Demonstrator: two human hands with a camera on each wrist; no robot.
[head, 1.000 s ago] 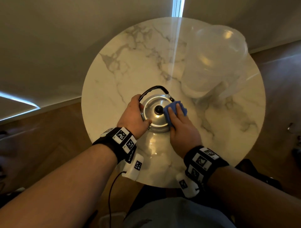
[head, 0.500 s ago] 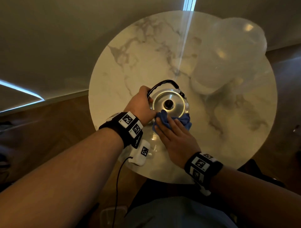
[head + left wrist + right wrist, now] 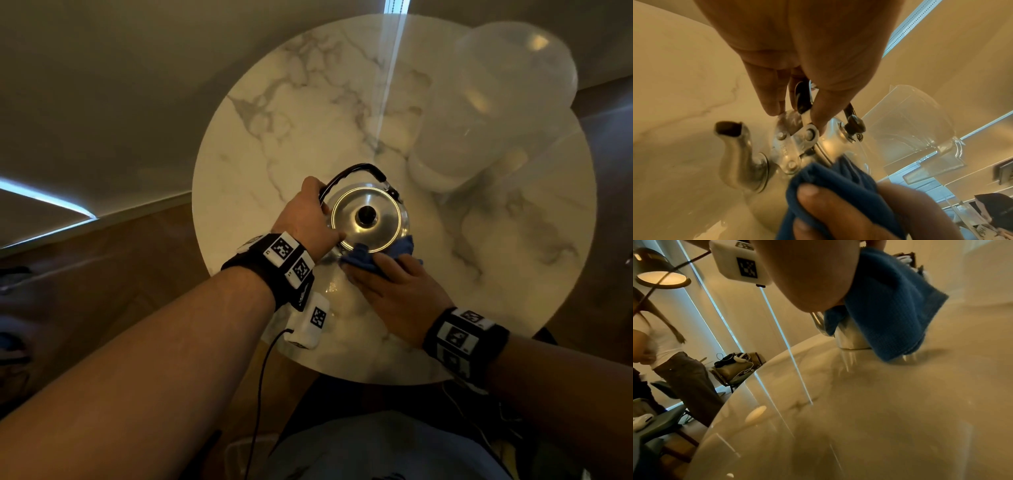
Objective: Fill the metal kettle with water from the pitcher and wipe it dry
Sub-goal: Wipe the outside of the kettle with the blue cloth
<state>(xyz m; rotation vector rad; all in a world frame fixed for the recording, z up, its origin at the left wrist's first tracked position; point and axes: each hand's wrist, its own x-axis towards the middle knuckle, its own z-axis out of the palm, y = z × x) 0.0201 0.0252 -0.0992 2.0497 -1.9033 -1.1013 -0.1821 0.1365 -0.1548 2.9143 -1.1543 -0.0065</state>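
Head view, right hand [image 3: 397,291] pressing blue cloth [image 3: 376,255] now lower on kettle [image 3: 368,217]; left hand [image 3: 305,216] still pinching its handle

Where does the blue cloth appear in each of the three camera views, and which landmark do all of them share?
Head: blue cloth at the centre, under the right hand, against the kettle's near side.
Left wrist: lower centre, beside the spout.
Right wrist: upper right, draped over the kettle.
Shared landmark: the metal kettle.
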